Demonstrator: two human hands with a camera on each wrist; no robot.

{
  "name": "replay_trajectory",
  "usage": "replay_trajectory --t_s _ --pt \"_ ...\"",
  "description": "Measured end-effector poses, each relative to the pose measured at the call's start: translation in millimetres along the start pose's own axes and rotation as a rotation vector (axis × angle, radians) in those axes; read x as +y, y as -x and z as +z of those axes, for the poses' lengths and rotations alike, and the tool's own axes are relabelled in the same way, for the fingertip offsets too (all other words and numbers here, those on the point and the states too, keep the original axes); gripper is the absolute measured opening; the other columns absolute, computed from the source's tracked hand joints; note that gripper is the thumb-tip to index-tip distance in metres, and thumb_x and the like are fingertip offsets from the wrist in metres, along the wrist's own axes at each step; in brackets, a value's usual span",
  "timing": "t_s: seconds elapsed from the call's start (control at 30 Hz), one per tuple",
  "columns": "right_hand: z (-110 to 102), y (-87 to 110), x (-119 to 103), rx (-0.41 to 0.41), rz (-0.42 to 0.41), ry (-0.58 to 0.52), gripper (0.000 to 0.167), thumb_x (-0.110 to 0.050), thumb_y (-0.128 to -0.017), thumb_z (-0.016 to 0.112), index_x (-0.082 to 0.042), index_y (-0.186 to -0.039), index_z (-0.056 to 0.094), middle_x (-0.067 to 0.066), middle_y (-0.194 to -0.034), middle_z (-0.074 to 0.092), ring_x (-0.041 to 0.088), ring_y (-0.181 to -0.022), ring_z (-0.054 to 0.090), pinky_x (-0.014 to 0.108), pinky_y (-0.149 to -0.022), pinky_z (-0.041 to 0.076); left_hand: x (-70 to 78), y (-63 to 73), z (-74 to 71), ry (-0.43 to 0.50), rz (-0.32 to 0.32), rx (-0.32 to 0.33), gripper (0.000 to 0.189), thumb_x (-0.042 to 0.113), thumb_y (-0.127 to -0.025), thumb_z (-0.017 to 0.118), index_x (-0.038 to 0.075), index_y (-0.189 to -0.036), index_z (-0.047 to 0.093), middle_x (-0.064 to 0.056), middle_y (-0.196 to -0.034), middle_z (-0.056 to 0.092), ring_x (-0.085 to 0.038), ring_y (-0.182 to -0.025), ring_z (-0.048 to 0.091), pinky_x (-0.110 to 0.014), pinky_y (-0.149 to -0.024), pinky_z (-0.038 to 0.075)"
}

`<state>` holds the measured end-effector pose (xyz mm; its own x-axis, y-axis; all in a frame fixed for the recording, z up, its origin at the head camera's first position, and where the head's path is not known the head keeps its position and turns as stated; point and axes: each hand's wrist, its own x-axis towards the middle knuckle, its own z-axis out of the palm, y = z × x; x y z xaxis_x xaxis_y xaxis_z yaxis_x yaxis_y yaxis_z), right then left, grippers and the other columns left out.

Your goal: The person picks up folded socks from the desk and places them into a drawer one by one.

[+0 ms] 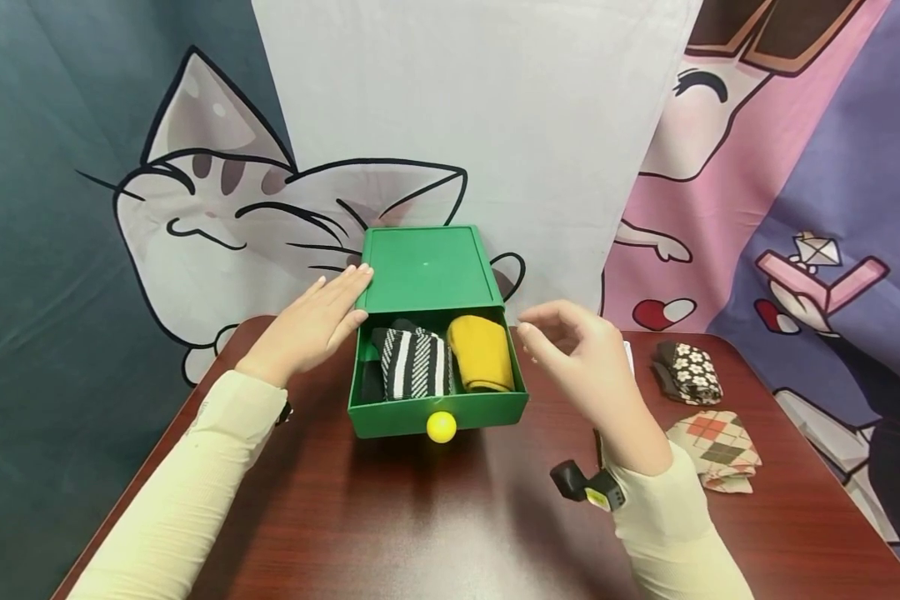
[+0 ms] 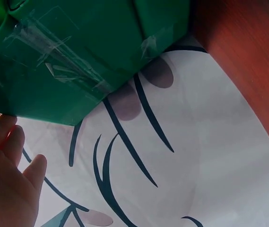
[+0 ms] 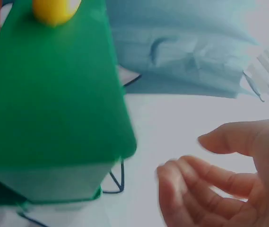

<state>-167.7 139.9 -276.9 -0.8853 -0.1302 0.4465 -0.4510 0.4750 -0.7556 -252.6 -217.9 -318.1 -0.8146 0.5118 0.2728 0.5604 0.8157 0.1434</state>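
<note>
A green box [image 1: 427,267] stands on the table with its drawer [image 1: 397,417] pulled out toward me, a yellow round knob [image 1: 441,427] on the front. Inside lie folded black-and-white patterned socks [image 1: 417,364], a folded mustard sock [image 1: 482,354] and something black at the left. My left hand [image 1: 307,321] has its fingers straight, the tips at the box's upper left edge. Right of the drawer, my right hand [image 1: 577,350] hovers with loosely curved fingers, holding nothing; the right wrist view shows a gap between thumb and fingers.
On the table's right side lie a dark floral folded sock [image 1: 687,372] and, nearer me, a beige argyle one [image 1: 716,450]. A small white item [image 1: 627,357] is partly hidden behind my right hand. A cartoon-printed cloth [image 1: 480,100] hangs behind the table [image 1: 450,533].
</note>
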Motion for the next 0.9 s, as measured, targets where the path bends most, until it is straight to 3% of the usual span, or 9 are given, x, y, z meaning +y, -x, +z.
replay_trajectory --t_s 0.2,0.37,0.47,0.67,0.8,0.9 --pt "-6 23.4 -2 -0.159 -0.042 -0.445 0.015 -0.004 -0.101 0.06 0.007 -0.11 0.067 0.018 -0.091 0.072 0.029 -0.073 0.072 0.036 -0.067 0.063 0.3 0.1 0.9 0.003 -0.003 0.001 0.06 0.035 -0.112 0.036 0.008 -0.163 0.02 -0.011 -0.167 0.022 -0.029 -0.154 0.019 -0.053 -0.125 0.013" --pt "2 41.9 3 -0.31 -0.099 -0.563 0.017 0.003 -0.103 0.052 0.013 -0.11 0.063 0.018 -0.092 0.071 0.023 -0.076 0.072 0.038 -0.067 0.063 -0.9 0.3 3.3 0.002 -0.007 0.005 0.06 0.035 -0.111 0.037 0.008 -0.163 0.02 -0.01 -0.168 0.022 -0.028 -0.155 0.019 -0.052 -0.125 0.013" --pt "13 51.6 8 -0.377 -0.066 -0.547 0.017 0.002 -0.103 0.053 0.011 -0.109 0.065 0.017 -0.091 0.072 0.023 -0.075 0.072 0.04 -0.067 0.063 -1.1 0.7 3.5 0.009 -0.005 0.009 0.06 0.035 -0.112 0.036 0.008 -0.163 0.02 -0.01 -0.168 0.022 -0.028 -0.155 0.018 -0.052 -0.125 0.013" --pt "40 63.6 12 -0.454 0.133 -0.352 0.02 -0.015 -0.104 0.059 0.001 -0.107 0.071 0.007 -0.088 0.074 0.02 -0.071 0.071 0.036 -0.069 0.063 -1.4 1.1 5.1 0.007 -0.01 0.015 0.06 0.035 -0.111 0.037 0.009 -0.163 0.02 -0.009 -0.168 0.022 -0.028 -0.155 0.018 -0.052 -0.126 0.012" --pt "58 69.2 10 -0.437 0.163 -0.244 0.022 -0.023 -0.101 0.066 -0.003 -0.101 0.073 0.002 -0.083 0.073 0.014 -0.068 0.069 0.03 -0.065 0.061 -1.0 1.1 5.0 0.005 -0.005 0.016 0.06 0.035 -0.112 0.037 0.008 -0.163 0.02 -0.009 -0.168 0.022 -0.028 -0.155 0.018 -0.051 -0.126 0.012" --pt "70 70.8 8 -0.371 0.132 -0.144 0.019 -0.025 -0.096 0.073 -0.006 -0.096 0.074 -0.004 -0.078 0.072 0.008 -0.066 0.066 0.026 -0.063 0.059 -0.9 1.1 4.4 0.004 -0.006 0.019 0.06 0.034 -0.111 0.037 0.008 -0.163 0.02 -0.009 -0.168 0.022 -0.027 -0.155 0.018 -0.051 -0.126 0.012"
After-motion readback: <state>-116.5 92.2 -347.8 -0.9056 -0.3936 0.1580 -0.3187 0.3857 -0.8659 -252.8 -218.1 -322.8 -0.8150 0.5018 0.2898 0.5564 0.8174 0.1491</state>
